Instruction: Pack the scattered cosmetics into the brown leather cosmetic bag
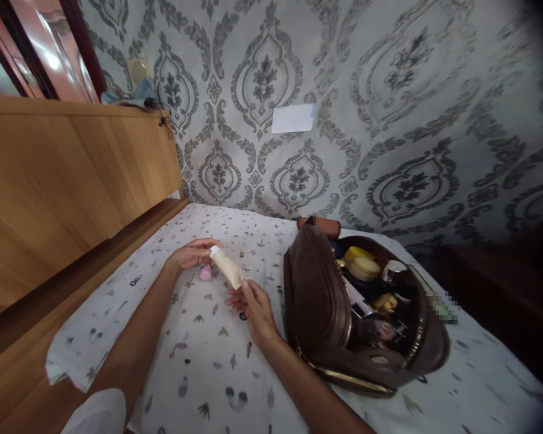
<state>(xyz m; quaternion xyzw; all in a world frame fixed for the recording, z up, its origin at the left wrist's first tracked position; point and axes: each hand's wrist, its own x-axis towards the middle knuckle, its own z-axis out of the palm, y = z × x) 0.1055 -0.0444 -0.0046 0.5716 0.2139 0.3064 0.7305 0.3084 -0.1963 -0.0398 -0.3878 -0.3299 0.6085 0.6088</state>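
Note:
A cream-coloured squeeze tube (227,267) with a white cap slants between my two hands above the printed sheet. My left hand (193,253) pinches it at the cap end. Fingers of my right hand (255,306) grip the flat lower end between thumb and forefinger. Just below my left hand lies a small pink bottle or cap (206,272), partly hidden by the fingers. To the right of my right hand, a dark brown leather bag (314,289) stands unzipped. Inside it are a yellow round container (364,267), a silver-capped jar (394,272) and several other small items.
The white sheet (253,361) has a small leaf print. Behind the bag lies a brown cylindrical case (326,226). A wooden board (76,163) borders the left side, with a blue cloth (133,95) on top. A white card (293,118) is on the patterned wall (262,169).

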